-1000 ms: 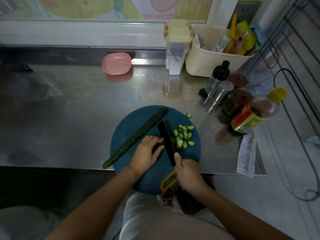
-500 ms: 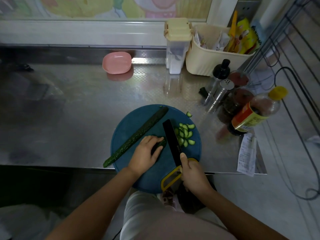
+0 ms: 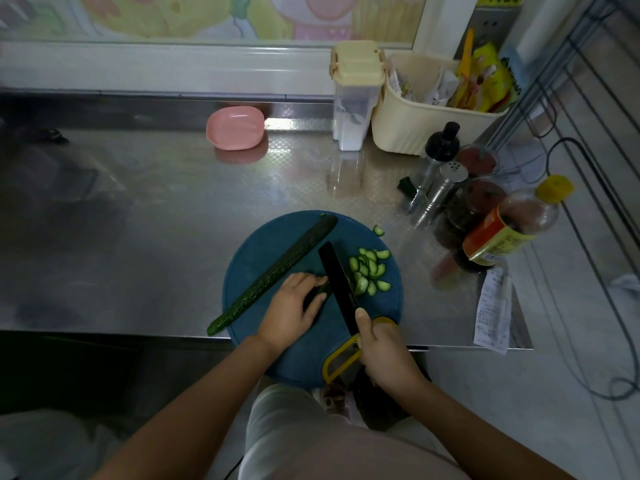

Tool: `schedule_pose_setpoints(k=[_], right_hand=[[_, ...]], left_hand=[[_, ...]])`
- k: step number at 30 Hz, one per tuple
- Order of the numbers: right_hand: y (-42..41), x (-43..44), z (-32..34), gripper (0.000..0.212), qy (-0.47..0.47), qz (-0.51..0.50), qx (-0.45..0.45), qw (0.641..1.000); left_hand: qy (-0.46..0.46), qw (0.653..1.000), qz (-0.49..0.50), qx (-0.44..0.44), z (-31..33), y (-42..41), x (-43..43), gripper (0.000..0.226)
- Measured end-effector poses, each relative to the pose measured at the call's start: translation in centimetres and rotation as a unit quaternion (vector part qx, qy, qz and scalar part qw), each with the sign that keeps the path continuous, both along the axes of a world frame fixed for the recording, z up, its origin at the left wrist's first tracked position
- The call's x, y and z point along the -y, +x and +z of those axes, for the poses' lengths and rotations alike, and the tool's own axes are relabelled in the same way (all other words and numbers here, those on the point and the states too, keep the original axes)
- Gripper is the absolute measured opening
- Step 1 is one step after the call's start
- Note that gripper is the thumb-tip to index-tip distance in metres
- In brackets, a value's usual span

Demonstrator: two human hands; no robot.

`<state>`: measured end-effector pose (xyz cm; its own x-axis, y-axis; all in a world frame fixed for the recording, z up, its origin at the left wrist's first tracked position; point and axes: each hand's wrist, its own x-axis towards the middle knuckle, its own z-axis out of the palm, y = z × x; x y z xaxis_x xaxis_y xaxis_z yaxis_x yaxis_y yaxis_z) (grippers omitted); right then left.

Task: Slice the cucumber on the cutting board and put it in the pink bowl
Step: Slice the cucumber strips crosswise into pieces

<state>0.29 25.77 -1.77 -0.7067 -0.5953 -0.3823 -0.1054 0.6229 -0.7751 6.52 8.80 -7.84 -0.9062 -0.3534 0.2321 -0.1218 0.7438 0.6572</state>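
A round blue cutting board [image 3: 263, 258] lies at the counter's front edge. A long cucumber half [image 3: 277, 271] lies slantwise across its left side. My left hand [image 3: 294, 310] holds a short cucumber piece [image 3: 320, 292] down on the board, fingers curled over it. My right hand [image 3: 381, 348] grips the handle of a black knife [image 3: 337, 278], whose blade stands against the end of that piece. Several pale green slices [image 3: 369, 271] are piled right of the blade, and one stray slice [image 3: 378, 231] sits at the board's far rim. The pink bowl [image 3: 235, 128] stands at the back of the counter, empty.
A clear canister with a cream lid [image 3: 355, 95] and a cream basket of packets [image 3: 436, 109] stand at the back right. Shakers [image 3: 440, 188], jars and a yellow-capped bottle [image 3: 512, 226] crowd the right side. A paper receipt [image 3: 493, 310] hangs over the front right corner.
The knife drew back to the right off the cucumber piece and has come back against its end. My left hand stayed on the piece.
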Motion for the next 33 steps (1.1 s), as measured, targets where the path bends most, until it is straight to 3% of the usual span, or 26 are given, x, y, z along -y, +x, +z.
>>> schedule_pose_setpoints(k=[10, 21, 33], right_hand=[[0.3, 1.0, -0.7, 0.058, 0.049, 0.020, -0.014, 0.998], [0.0, -0.2, -2.0, 0.059, 0.034, -0.040, 0.007, 0.999], [0.4, -0.4, -0.9, 0.058, -0.007, -0.010, 0.034, 0.999]], left_hand=[[0.006, 1.000, 0.003, -0.009, 0.1, 0.2, 0.0, 0.036], [0.010, 1.000, 0.015, 0.002, 0.0, 0.2, -0.1, 0.036], [0.007, 1.000, 0.017, 0.004, 0.0, 0.2, -0.1, 0.035]])
